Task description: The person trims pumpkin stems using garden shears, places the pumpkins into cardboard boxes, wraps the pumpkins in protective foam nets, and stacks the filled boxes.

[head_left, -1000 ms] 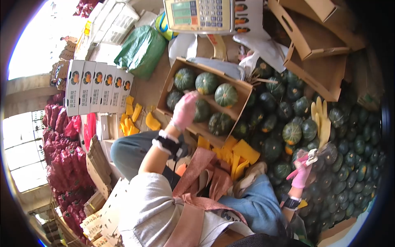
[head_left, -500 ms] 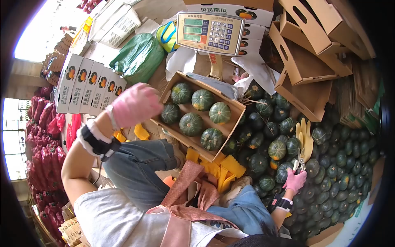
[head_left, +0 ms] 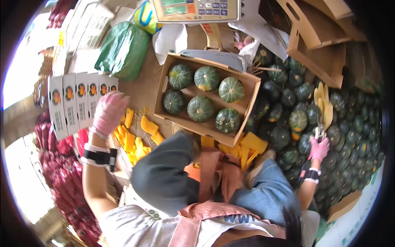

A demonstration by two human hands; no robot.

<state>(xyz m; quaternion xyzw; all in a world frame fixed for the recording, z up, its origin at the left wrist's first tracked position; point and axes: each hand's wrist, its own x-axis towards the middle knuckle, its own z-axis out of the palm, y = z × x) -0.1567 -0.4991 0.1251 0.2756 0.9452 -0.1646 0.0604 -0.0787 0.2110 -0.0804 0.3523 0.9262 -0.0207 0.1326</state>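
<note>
My left hand (head_left: 110,112), in a pink glove, is raised beside a row of white printed boxes (head_left: 81,92). It is blurred, and its finger pose is unclear. My right hand (head_left: 319,148), also gloved in pink, grips metal shears (head_left: 319,132) above the green pumpkins heaped on the right. Just beyond the shears lies a yellow glove (head_left: 324,108). Between my hands, a shallow cardboard box (head_left: 164,108) holds two rows of striped green pumpkins (head_left: 200,109), apart from both hands.
A digital scale (head_left: 195,11) stands behind the box. Open cardboard trays (head_left: 317,61) are stacked at the upper right. A green plastic bag (head_left: 125,51) sits at the upper left. Yellow packing pieces (head_left: 133,142) lie by my knees, and red net sacks (head_left: 57,168) line the left side.
My left hand has moved from the box's left edge down and left, toward the white boxes. My right hand still holds the shears. The whole view has shifted and turned.
</note>
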